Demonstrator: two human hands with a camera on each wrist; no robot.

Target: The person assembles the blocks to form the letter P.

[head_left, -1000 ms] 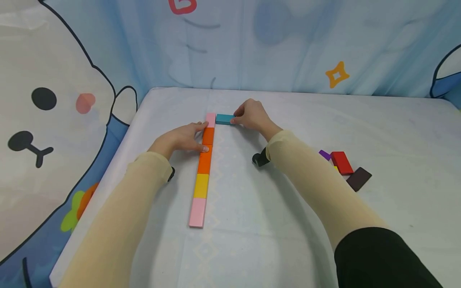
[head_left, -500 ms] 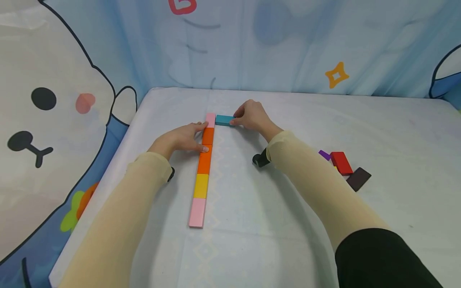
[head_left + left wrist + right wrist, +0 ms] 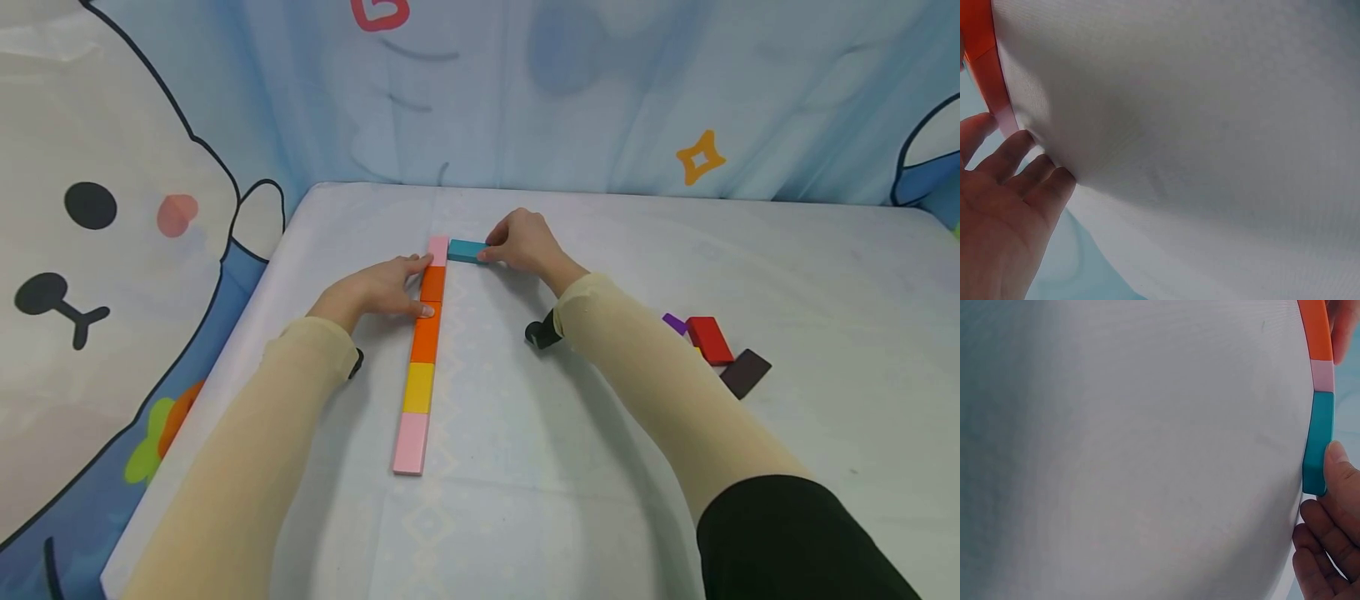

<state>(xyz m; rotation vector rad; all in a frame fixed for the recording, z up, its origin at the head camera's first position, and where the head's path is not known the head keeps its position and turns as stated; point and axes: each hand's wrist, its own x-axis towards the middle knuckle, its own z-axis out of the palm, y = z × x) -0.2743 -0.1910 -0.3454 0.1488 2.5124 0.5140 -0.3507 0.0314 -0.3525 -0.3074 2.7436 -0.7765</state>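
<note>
A straight row of flat blocks lies on the white table: a pink block (image 3: 438, 247) at the far end, two orange blocks (image 3: 426, 337), a yellow block (image 3: 417, 387) and another pink block (image 3: 410, 444) nearest me. My left hand (image 3: 375, 290) steadies the row from its left side, index fingertip at the far pink block and thumb on the orange. At the row's far end, a teal block (image 3: 465, 251) sits crosswise against the pink block's right side. My right hand (image 3: 528, 243) pinches its right end between thumb and fingers, as the right wrist view confirms.
To the right, past my right forearm, lie a purple block (image 3: 675, 323), a red block (image 3: 709, 340) and a dark brown block (image 3: 746, 373). A sliver of yellow shows beside the red one. A printed blue curtain (image 3: 600, 100) hangs behind the table.
The teal block has shifted very slightly toward me in my right hand's pinch. My left hand and the row have stayed in place.
</note>
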